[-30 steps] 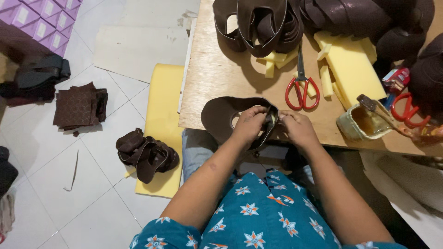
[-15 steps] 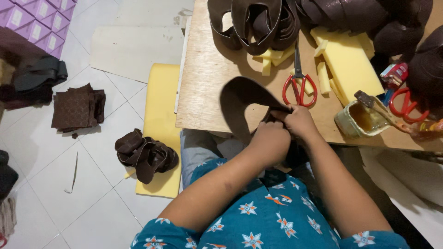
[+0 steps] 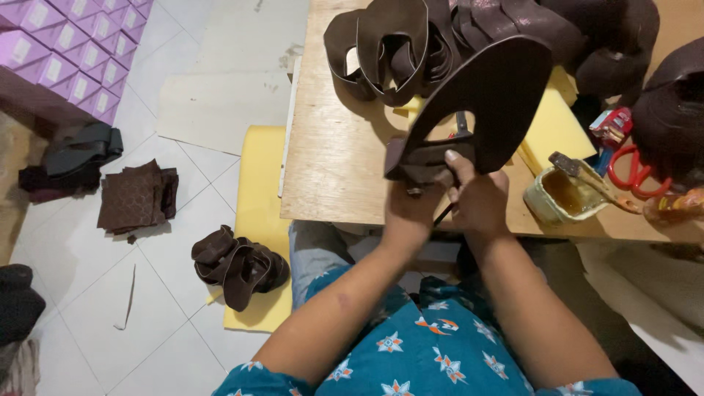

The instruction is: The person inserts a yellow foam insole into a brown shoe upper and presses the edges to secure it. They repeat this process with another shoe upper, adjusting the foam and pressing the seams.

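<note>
I hold a dark brown sandal sole [image 3: 491,95] raised and tilted above the wooden table [image 3: 337,161], its flat underside toward me. My left hand [image 3: 407,209] grips the lower end where brown straps [image 3: 414,158] are attached. My right hand [image 3: 477,194] pinches the same end from the right, thumb pressed on the strap. Red-handled scissors lie mostly hidden behind the sole.
A pile of brown leather straps [image 3: 389,51] lies at the table's back. A glue pot with a brush [image 3: 561,194] stands right, near more red scissors [image 3: 627,165] and yellow foam [image 3: 550,125]. On the floor: brown sandals [image 3: 238,264], textured sole sheets [image 3: 136,194], purple boxes [image 3: 70,51].
The sole was lying flat at the table's near edge under both hands. It is now lifted upright and turned, with both hands gripping its lower strap end.
</note>
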`<action>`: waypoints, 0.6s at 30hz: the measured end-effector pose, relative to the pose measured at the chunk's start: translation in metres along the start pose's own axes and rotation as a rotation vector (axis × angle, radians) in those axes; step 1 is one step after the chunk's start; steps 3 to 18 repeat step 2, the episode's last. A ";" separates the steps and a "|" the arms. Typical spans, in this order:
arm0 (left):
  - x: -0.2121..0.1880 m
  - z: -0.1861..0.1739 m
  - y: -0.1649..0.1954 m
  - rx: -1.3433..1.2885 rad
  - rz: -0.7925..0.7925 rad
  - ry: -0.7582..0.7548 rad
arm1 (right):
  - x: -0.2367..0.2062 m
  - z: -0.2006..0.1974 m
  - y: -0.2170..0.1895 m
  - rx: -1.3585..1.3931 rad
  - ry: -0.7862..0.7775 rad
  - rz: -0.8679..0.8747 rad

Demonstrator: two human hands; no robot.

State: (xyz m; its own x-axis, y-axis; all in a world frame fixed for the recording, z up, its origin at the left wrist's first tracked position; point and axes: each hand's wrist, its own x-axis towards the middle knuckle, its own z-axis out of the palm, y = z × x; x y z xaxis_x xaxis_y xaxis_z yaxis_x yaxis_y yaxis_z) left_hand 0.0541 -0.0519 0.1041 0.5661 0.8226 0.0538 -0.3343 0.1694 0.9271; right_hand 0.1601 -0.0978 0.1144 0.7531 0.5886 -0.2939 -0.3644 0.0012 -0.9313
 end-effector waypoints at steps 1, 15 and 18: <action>0.002 -0.001 0.003 0.078 0.012 0.065 | -0.006 0.002 0.001 0.016 -0.022 -0.022; 0.003 -0.003 0.007 0.155 0.026 0.130 | -0.011 0.005 0.002 0.032 -0.046 -0.045; 0.003 -0.003 0.007 0.155 0.026 0.130 | -0.011 0.005 0.002 0.032 -0.046 -0.045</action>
